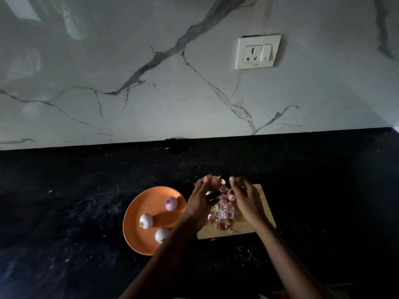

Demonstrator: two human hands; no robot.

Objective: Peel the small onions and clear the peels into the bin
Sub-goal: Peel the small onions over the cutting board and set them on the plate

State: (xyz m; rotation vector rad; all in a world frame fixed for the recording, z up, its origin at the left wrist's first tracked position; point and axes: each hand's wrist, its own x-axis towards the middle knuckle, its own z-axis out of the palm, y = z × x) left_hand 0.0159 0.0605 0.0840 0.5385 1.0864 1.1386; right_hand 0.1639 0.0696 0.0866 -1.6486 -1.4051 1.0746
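Both hands cupped around peels

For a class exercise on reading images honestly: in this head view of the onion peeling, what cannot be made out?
- The bin: nowhere in the head view.
- Cutting board: its middle is hidden by the peels and both hands.
- Left hand and right hand: cupped round the peels; dim light blurs whether the fingers pinch any.
- Nearest onion on the orange plate: partly covered by the left forearm.

no readable text, labels or numbers
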